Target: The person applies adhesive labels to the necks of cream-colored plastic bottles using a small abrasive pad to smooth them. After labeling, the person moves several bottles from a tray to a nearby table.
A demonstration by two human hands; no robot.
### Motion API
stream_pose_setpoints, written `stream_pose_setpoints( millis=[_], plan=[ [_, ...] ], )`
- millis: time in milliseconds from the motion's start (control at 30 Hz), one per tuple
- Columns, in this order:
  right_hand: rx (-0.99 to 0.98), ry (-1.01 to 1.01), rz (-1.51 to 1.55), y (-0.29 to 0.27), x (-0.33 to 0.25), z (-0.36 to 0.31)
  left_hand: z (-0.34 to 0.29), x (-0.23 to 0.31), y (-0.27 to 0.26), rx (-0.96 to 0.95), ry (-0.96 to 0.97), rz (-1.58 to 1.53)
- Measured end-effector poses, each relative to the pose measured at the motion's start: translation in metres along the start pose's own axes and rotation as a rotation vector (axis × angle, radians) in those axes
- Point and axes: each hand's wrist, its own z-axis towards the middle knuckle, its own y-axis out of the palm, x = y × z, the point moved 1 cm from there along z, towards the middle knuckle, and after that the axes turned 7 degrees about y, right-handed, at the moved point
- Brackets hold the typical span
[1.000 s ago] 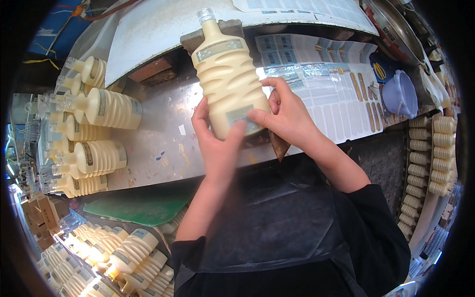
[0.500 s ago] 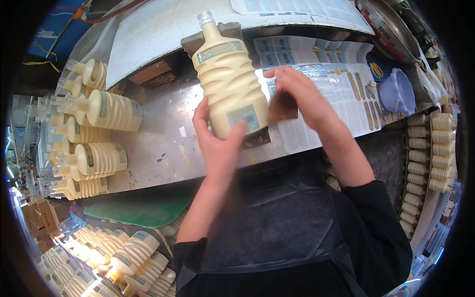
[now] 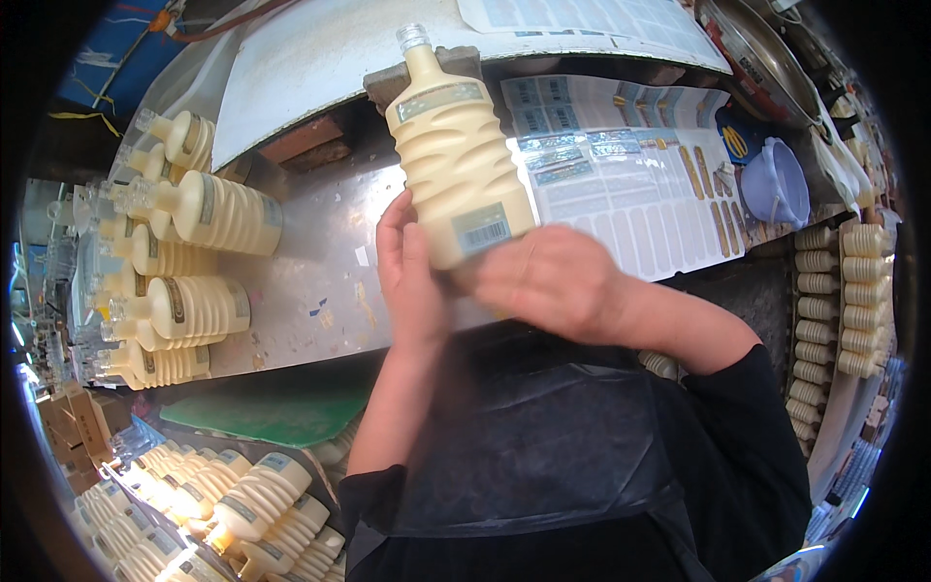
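A cream bottle (image 3: 456, 165) with wavy ridges and a clear threaded neck lies tilted before me, neck pointing away. One label sits at its shoulder, and a blue-grey barcode label (image 3: 482, 231) near its base. My left hand (image 3: 407, 276) grips the lower left side of the bottle, fingers and thumb against it. Across the base's right corner lies my right hand (image 3: 558, 281), its fingers curled together and blurred by motion. Whatever is in those fingers is hidden. A grey block (image 3: 388, 85) props up the neck end.
Several similar bottles (image 3: 228, 213) lie stacked at the left of the metal table (image 3: 310, 281). Label sheets (image 3: 621, 209) spread to the right, near a lilac bucket (image 3: 776, 184). More bottles (image 3: 257, 495) fill the lower left. A white board (image 3: 320, 68) edges the back.
My right hand has swung left and down from beside the bottle to its base; the brown flat piece beneath it is out of sight. My left thumb has moved off the lower label.
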Motion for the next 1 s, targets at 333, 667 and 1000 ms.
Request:
stream_pose_setpoints(
  millis=[333,667,1000],
  plan=[
    [-0.152,-0.037,-0.285,0.024,-0.028,0.019,0.003,-0.002,-0.012,-0.002,-0.046,-0.087],
    [0.209,0.928,0.471,0.017,-0.003,0.038,-0.005,-0.020,-0.004,0.017,0.169,0.361],
    [0.193,0.835,0.123,0.018,0.020,0.001,0.000,-0.022,0.011,0.043,0.243,0.570]
  ],
)
